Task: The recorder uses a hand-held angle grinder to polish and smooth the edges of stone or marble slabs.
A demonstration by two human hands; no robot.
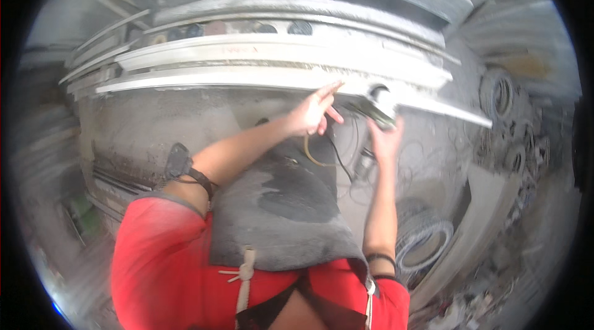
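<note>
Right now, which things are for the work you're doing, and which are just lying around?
Seem to be for the work:
the white-and-dark tool, held in the right hand
the near white strip, beside the open left hand

Seem to be just lying around:
the big tyre-like ring at lower right
the round discs behind the strips, though I can't be sure

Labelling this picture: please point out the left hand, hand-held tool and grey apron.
Left hand (307,115), head view: back of hand.
Hand-held tool (386,103), head view: pale body.
Grey apron (281,209), head view: middle.

Dusty tyres (417,222) lie at the right.
</note>
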